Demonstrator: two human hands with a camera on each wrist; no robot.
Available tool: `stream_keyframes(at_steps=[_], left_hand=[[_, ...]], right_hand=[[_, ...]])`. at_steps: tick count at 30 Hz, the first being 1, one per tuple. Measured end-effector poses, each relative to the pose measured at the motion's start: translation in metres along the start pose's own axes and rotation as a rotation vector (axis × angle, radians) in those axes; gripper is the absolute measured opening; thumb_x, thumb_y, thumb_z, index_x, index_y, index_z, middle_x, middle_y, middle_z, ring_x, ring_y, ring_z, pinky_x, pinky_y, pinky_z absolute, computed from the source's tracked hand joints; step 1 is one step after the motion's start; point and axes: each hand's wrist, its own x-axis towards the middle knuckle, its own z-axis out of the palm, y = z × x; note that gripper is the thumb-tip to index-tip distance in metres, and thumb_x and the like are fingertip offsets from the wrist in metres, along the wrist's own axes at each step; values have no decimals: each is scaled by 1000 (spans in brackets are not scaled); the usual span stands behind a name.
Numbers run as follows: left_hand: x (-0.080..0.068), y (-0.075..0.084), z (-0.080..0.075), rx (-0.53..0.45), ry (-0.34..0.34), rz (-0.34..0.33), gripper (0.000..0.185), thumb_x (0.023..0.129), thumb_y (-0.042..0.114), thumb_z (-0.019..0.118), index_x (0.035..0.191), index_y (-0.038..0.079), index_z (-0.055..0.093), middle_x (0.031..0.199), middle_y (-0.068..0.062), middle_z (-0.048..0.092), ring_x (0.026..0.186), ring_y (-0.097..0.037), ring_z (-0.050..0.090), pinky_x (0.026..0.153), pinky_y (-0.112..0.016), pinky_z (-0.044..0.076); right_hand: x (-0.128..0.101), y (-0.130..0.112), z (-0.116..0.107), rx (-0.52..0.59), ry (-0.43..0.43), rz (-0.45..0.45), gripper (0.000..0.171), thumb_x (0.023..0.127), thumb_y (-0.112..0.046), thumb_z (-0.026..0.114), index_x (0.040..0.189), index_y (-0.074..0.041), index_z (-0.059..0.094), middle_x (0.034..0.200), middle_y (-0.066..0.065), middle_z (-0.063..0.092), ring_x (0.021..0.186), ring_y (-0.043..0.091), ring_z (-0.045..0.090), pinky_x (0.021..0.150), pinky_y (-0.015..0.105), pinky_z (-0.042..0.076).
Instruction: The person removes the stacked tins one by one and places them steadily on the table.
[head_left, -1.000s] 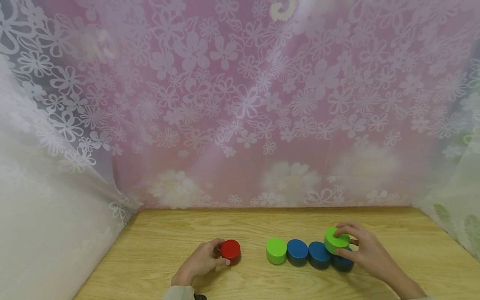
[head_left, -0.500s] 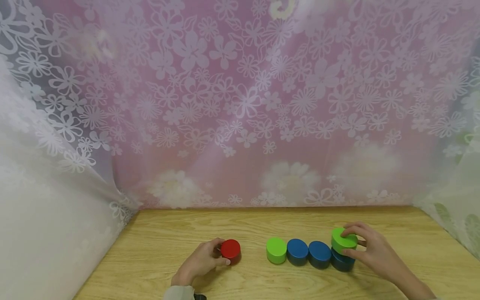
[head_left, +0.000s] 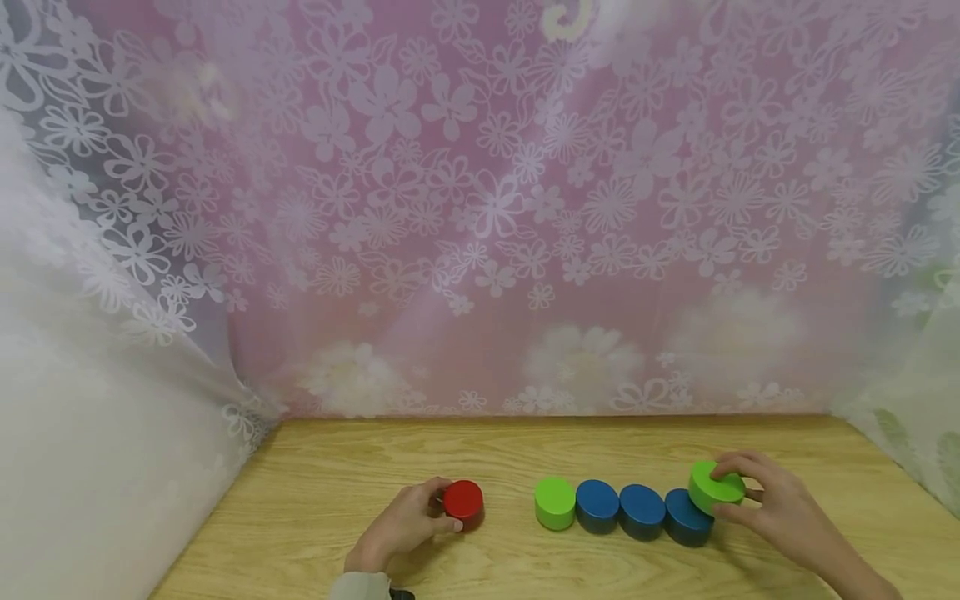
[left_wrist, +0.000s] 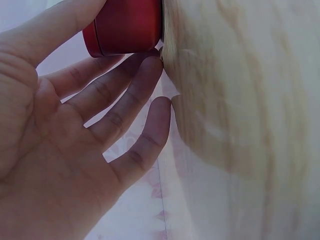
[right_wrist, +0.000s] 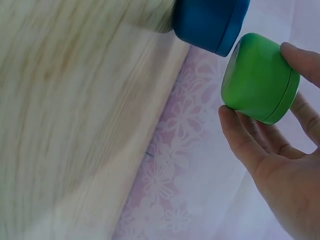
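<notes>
My left hand (head_left: 444, 512) pinches a red disc (head_left: 462, 500) that sits on the wooden table (head_left: 337, 475); in the left wrist view my thumb and fingers (left_wrist: 145, 70) lie against the red disc (left_wrist: 125, 25). To its right a green disc (head_left: 555, 502) and three blue discs (head_left: 597, 505) (head_left: 642, 510) (head_left: 684, 521) form a touching row. My right hand (head_left: 726, 492) grips a second green disc (head_left: 712, 485), tilted over the right end of the last blue disc. In the right wrist view this green disc (right_wrist: 257, 77) is held between thumb and fingers, just beside the blue disc (right_wrist: 210, 22).
A pink flowered sheet (head_left: 480, 208) hangs behind the table and white lace curtains (head_left: 90, 375) close both sides. Bare wood lies between the red disc and the row, and behind the row.
My right hand has carried the green disc to the right and lower, from on top of the last blue disc to its right edge. The left hand and red disc have stayed put.
</notes>
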Motion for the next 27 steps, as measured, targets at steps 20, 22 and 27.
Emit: stream_keyframes(at_steps=[20, 22, 27], left_hand=[[1, -1, 0, 8, -18, 11, 53, 89, 13, 80, 133, -8, 57, 115, -13, 70, 102, -30, 67, 89, -49, 55], [2, -1, -1, 7, -17, 11, 54, 89, 13, 80, 133, -8, 57, 115, -13, 70, 102, -31, 67, 89, -49, 55], [1, 0, -1, 7, -14, 3, 53, 89, 13, 80, 132, -8, 58, 114, -13, 70, 102, -31, 67, 89, -51, 54]], right_hand=[[-14, 14, -10, 5, 14, 51, 40, 67, 4, 90, 96, -9, 66, 109, 13, 59, 94, -18, 43, 63, 39, 60], [-15, 16, -10, 4, 5, 63, 39, 67, 5, 90, 96, -8, 66, 109, 14, 59, 93, -18, 43, 63, 37, 60], [-14, 20, -11, -16, -63, 103, 39, 67, 5, 89, 95, -7, 66, 110, 15, 60, 92, -12, 47, 65, 37, 61]])
